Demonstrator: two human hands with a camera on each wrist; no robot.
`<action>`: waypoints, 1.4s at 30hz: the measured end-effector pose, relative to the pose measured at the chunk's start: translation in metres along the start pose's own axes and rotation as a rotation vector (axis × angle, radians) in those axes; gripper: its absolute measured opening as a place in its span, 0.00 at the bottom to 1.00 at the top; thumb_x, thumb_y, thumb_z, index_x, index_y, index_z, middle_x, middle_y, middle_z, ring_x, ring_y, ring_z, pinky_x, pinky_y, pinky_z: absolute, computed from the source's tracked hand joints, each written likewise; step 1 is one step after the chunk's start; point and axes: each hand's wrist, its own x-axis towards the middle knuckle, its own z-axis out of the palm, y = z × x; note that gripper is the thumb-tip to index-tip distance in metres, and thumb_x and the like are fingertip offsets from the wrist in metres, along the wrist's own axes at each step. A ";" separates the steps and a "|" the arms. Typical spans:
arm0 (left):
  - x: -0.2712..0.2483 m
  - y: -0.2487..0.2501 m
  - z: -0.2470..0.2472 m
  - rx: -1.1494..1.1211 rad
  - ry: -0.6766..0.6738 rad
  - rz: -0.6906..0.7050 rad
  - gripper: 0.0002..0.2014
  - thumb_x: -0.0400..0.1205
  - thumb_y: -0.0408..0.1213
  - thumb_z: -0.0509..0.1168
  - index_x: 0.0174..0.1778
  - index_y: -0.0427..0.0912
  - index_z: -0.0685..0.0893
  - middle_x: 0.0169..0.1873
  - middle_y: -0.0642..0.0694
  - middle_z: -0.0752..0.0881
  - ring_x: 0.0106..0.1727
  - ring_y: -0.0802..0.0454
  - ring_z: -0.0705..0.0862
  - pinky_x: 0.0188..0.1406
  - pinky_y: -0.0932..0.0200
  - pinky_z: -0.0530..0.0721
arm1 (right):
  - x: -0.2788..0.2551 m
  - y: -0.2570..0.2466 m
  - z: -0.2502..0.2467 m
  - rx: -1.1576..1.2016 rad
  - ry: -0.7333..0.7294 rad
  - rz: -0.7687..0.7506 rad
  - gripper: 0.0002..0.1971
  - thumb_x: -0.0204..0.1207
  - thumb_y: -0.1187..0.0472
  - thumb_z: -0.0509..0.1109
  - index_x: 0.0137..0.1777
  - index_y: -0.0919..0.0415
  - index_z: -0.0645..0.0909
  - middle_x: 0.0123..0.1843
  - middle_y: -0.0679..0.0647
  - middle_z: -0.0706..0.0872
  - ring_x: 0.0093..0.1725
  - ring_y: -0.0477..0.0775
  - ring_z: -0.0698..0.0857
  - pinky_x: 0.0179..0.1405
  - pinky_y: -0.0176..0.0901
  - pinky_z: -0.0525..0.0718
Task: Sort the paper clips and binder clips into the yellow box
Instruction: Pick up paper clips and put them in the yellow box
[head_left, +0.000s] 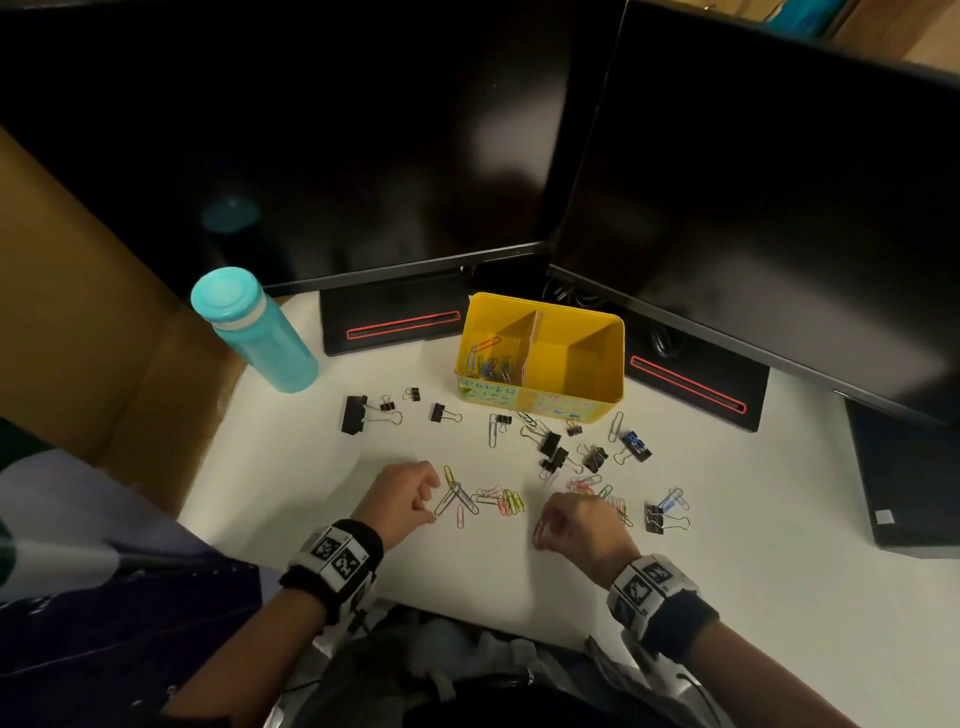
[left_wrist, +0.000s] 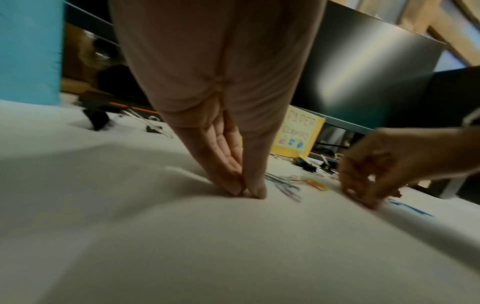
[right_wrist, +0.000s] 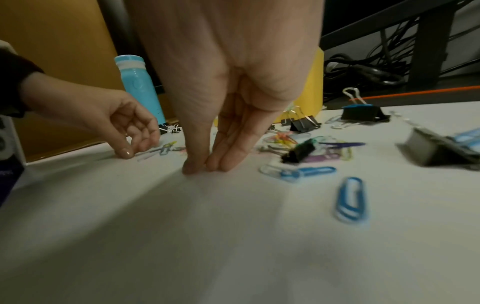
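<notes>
The yellow box (head_left: 621, 358) stands at the back of the white desk; its left compartment holds several paper clips (head_left: 491, 361), its right one is bare. Coloured paper clips (head_left: 506, 501) and black binder clips (head_left: 551, 452) lie scattered in front of it. My left hand (head_left: 428, 509) has thumb and fingertips pinched down at the end of a silver paper clip (head_left: 448, 505). My right hand (head_left: 540, 535) pinches at the desk too, with what looks like a pink paper clip under its fingertips (right_wrist: 193, 167). The wrist views do not show either clip between the fingers.
A teal bottle (head_left: 257, 330) stands at the back left, next to a large binder clip (head_left: 354, 414). Two dark monitors (head_left: 779, 208) rise behind the box. A cardboard wall (head_left: 78, 312) is on the left and a dark device (head_left: 904, 483) at the right edge.
</notes>
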 end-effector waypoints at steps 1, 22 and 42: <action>0.000 0.003 0.004 -0.010 0.015 -0.011 0.16 0.65 0.27 0.79 0.41 0.45 0.81 0.34 0.46 0.84 0.33 0.53 0.83 0.34 0.64 0.82 | 0.006 -0.005 0.002 0.022 0.018 -0.011 0.08 0.63 0.58 0.79 0.38 0.58 0.84 0.36 0.49 0.86 0.35 0.49 0.82 0.38 0.49 0.83; 0.001 0.015 0.016 0.316 -0.025 0.242 0.09 0.73 0.45 0.71 0.39 0.45 0.79 0.36 0.49 0.80 0.34 0.52 0.77 0.32 0.60 0.71 | 0.036 -0.023 0.016 -0.194 0.213 -0.353 0.09 0.67 0.55 0.80 0.47 0.52 0.89 0.42 0.52 0.84 0.38 0.55 0.84 0.21 0.46 0.83; 0.012 0.010 0.015 0.179 0.094 0.323 0.18 0.70 0.40 0.77 0.54 0.42 0.86 0.47 0.48 0.80 0.42 0.56 0.80 0.40 0.62 0.82 | 0.094 -0.066 -0.071 -0.015 0.687 -0.305 0.10 0.78 0.61 0.69 0.57 0.65 0.84 0.49 0.59 0.84 0.35 0.56 0.84 0.29 0.47 0.85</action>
